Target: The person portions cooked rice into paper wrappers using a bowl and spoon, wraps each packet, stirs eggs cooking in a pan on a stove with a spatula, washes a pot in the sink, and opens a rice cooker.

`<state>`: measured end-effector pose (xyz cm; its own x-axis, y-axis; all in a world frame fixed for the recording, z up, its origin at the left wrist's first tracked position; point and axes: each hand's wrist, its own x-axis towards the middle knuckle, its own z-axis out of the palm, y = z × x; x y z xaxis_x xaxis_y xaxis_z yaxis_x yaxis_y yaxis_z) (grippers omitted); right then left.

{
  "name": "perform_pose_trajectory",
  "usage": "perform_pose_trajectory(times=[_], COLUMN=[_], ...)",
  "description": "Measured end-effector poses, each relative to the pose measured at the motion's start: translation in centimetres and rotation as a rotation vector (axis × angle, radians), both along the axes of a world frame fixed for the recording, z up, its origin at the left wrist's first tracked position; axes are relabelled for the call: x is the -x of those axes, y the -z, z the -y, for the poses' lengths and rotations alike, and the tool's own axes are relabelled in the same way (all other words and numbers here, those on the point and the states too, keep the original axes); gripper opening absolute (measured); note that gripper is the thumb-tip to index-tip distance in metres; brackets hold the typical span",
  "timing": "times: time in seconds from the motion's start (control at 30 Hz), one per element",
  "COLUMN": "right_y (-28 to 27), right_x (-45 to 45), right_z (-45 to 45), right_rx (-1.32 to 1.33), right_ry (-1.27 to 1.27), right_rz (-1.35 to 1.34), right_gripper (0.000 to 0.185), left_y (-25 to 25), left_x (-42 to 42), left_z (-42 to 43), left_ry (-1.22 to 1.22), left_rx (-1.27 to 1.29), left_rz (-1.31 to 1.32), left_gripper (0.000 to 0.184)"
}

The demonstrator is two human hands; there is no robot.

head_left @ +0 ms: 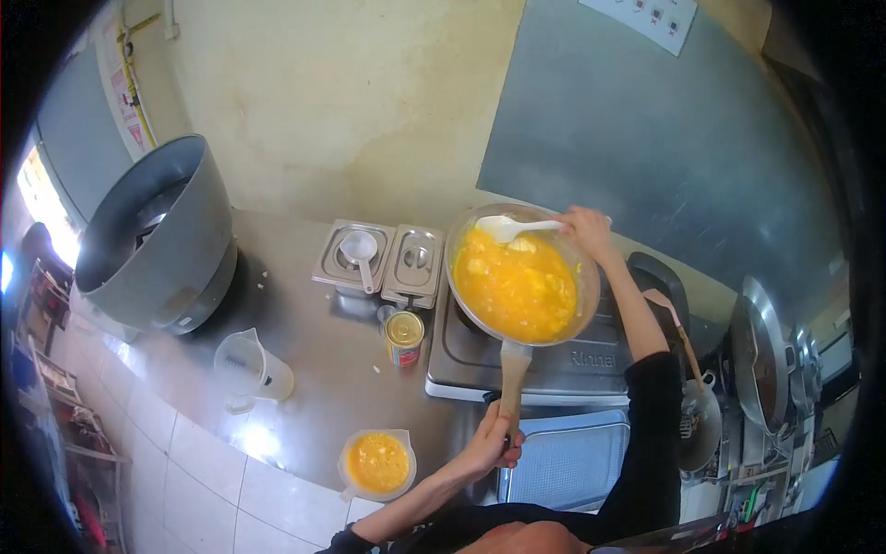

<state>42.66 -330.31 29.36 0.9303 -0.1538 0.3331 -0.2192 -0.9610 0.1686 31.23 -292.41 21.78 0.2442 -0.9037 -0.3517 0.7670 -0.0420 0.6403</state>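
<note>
My left hand (489,441) is wrapped round the handle of a frying pan (587,300), which is over the gas stove (452,360). Yellow egg mixture (512,291) fills much of the pan, liquid with some paler lumps set in it. My right hand (588,231) reaches over the far side, gripping a white spatula (531,225) whose head dips into the egg near the rim. To the left of my left forearm stands a pitcher (346,464) of beaten egg, its surface frothy.
Lidded steel containers (406,268), one topped by a small strainer (360,247), stand left of the stove by a can (404,338). A clear jug (254,367) and large grey pot (198,268) are further left. A mesh-lined tray (563,462) lies in front; pans (761,360) stand right.
</note>
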Motion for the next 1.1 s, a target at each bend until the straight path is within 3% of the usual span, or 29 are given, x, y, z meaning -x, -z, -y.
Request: perform_pose_trajectory(times=[0.17,0.23,0.3,0.37,0.53,0.6,0.67,0.77,0.9,0.97,1.1], right_y=[-1.7,-3.0,-5.0,-6.7,-11.4,-11.9,-10.6,-6.6,-3.0,-0.9,0.9], right_x=[-1.3,0.8,4.0,7.5,14.9,16.1,15.9,14.9,11.1,8.3,2.9], right_z=[-3.2,-5.0,-6.8,-8.5,-13.5,-15.8,-17.2,-18.2,-18.6,-18.0,-16.7], right_rx=[-0.044,0.04,0.092,0.308,0.359,0.412,0.292,0.194,0.113,0.105,0.082], right_ry=[-0.32,-0.504,-0.527,-0.569,-0.23,0.021,0.056,-0.056,-0.048,-0.004,0.324], right_rz=[-0.104,-0.063,-0.169,-0.146,-0.293,-0.617,-0.778,-0.517,-0.377,-0.206,-0.197], right_gripper=[0.023,0.023,0.02,0.02,0.018,0.015,0.015,0.014,0.014,0.013,0.019], left_y=[-0.5,-0.5,-0.3,-0.1,-0.2,-0.3,-0.2,-0.3,0.0,0.1,0.3], left_x=[-0.6,-0.3,-0.2,0.0,0.4,0.7,1.0,1.0,0.6,0.7,0.9], left_z=[-0.1,0.0,0.1,0.3,0.6,0.9,0.9,1.0,0.6,0.7,0.6], left_ry=[0.022,0.012,0.015,0.016,-0.02,-0.029,-0.027,-0.043,-0.032,-0.037,-0.102], left_rx=[-0.035,-0.05,-0.04,-0.025,0.0,0.004,0.001,0.035,0.011,0.016,0.045], left_rz=[-0.014,-0.043,-0.1,-0.162,-0.204,-0.197,-0.19,-0.151,-0.134,-0.13,-0.077], left_gripper=[0.025,0.024,0.024,0.025,0.021,0.02,0.019,0.02,0.018,0.019,0.018])
